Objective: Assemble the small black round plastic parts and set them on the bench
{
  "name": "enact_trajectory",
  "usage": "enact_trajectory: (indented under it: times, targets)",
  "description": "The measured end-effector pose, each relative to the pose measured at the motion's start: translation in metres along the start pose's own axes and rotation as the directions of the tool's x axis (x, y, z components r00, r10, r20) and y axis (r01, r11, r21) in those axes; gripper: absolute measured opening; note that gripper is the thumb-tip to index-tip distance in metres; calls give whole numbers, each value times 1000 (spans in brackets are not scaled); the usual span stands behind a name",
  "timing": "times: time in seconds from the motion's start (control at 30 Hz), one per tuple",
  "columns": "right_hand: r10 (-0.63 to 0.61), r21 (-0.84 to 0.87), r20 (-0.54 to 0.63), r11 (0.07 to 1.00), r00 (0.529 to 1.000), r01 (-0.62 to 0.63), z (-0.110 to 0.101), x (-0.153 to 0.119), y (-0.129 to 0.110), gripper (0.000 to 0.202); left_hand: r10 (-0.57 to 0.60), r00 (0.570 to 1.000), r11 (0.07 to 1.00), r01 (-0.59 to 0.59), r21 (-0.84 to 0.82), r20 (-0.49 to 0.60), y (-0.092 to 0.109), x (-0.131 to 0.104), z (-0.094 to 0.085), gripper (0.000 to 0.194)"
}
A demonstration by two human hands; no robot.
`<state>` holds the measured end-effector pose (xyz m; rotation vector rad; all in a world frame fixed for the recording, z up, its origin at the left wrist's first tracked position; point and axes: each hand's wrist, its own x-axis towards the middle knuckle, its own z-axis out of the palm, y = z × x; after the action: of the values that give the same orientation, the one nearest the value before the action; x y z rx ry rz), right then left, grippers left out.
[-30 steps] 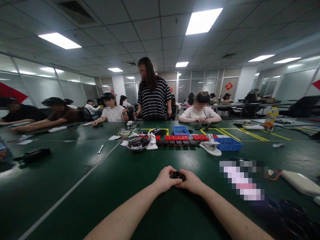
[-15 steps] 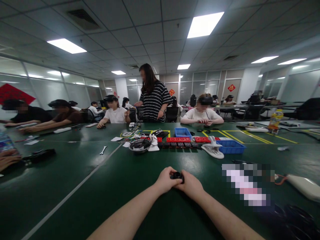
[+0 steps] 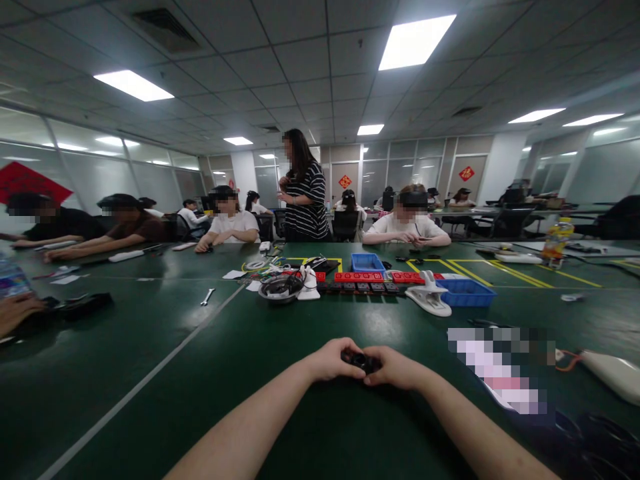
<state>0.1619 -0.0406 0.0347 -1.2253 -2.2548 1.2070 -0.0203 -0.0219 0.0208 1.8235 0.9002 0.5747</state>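
Both of my hands meet in front of me over the green table (image 3: 270, 413), around a small black part with a round hole (image 3: 361, 361). My left hand (image 3: 333, 360) is closed on its left side, thumb along the near edge. From the other side my right hand (image 3: 395, 367) grips it, fingers curled around the far edge and thumb in front. The fingers cover much of the part, and its exact kind cannot be made out.
Ahead lie a bowl of cables (image 3: 278, 291), red power strips (image 3: 357, 277), a white clamp stand (image 3: 429, 297) and a blue bin (image 3: 465, 292). A wrench (image 3: 207, 297) rests at left, a white power bank (image 3: 613, 373) at right. Other people sit around the table; one person (image 3: 306, 190) stands.
My hands have shifted slightly, and the black part now tilts with its hole facing me more. My right hand has moved a little right. The standing person has raised their hands.
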Motion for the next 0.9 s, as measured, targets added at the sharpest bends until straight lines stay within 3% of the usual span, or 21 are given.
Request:
enact_trajectory:
  times: [0.57, 0.9]
  targets:
    - [11, 4, -24, 1000, 1000, -11, 1, 2, 5, 26, 27, 999, 999, -26, 25, -38, -8, 2, 4, 48]
    - [62, -47, -152, 996, 986, -70, 6, 4, 6, 29, 18, 993, 1000, -18, 6, -118, -6, 2, 10, 46]
